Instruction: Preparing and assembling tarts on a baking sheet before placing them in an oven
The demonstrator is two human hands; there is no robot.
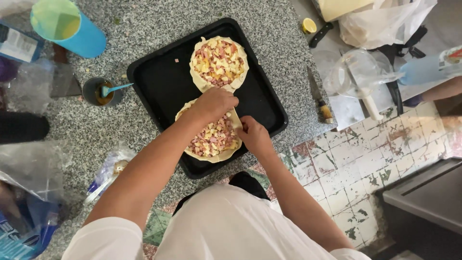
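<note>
While fingers (239,126) pinch, dough rim (236,120) lies between.

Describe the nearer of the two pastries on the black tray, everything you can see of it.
The nearer pastry is a round, open tart of pale raw-looking dough, its edge folded up into a rim around a filling of small pink and yellow cubes. It lies flat in the near half of the black baking tray, close to the second pastry, though the hand hides whether they touch. The left hand rests on its far rim, covering that part; the right hand pinches the dough at its right edge.
</note>
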